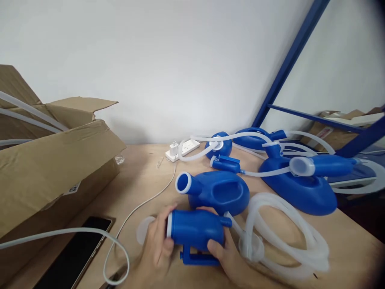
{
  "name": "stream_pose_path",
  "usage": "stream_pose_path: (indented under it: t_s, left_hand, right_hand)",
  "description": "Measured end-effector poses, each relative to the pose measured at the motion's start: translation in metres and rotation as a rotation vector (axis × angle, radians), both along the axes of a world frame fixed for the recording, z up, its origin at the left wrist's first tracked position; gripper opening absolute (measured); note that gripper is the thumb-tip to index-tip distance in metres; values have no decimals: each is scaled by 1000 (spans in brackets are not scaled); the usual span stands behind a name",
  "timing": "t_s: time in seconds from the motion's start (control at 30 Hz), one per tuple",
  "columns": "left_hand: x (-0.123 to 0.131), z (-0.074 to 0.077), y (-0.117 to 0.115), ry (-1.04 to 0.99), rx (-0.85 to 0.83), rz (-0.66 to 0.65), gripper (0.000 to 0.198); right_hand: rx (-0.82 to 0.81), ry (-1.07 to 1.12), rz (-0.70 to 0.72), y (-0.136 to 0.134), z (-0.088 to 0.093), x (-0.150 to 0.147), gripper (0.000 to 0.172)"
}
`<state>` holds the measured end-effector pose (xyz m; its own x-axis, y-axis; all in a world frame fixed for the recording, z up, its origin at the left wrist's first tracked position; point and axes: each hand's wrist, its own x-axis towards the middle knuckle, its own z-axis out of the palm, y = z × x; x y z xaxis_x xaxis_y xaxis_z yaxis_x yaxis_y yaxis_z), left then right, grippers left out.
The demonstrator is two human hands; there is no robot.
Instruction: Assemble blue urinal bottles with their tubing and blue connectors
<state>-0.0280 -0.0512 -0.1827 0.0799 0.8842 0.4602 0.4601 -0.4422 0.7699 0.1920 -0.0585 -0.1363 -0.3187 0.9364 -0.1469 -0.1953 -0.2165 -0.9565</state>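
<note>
A blue plastic urinal cup [195, 228] with a white rim, a side handle and a short spout lies sideways between my hands, low over the table. My right hand [227, 253] wraps round its spout end, thumb on the near side. At the rim end, my left hand [159, 243] is closed with its fingers and thumb against the white edge. A translucent round disc [144, 229] shows partly behind my left fingers. Just beyond the cup lies a blue urinal bottle [227, 192] with a white-rimmed neck. Coiled clear tubing [282, 200] is right of my right hand.
An open cardboard box [60, 160] holding tubes stands on the left. Nearby lie a black phone [75, 253] and a white cable [150, 198] running to a power strip [188, 148]. More blue bottles [300, 188] with tubes fill the right, beside a blue metal frame [290, 60].
</note>
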Motion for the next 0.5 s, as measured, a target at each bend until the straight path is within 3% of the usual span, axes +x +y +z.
stream_pose_path:
  t_s: [0.1,0.2,0.3,0.5]
  left_hand:
    - [1,-12,-14,-4,1,66,83]
    - [3,-14,-19,-4,19,76,82]
    - [6,-6,-10,-18,26,43,80]
    - [8,10,12,-88,2,-22,69]
  right_hand:
    - [-34,1,63,-6,-9,5,91]
    - [-32,6,59,-9,-18,7,92]
    - [-9,6,-11,-5,-20,4,89]
    - [-54,107,-78,4,-7,-6,91]
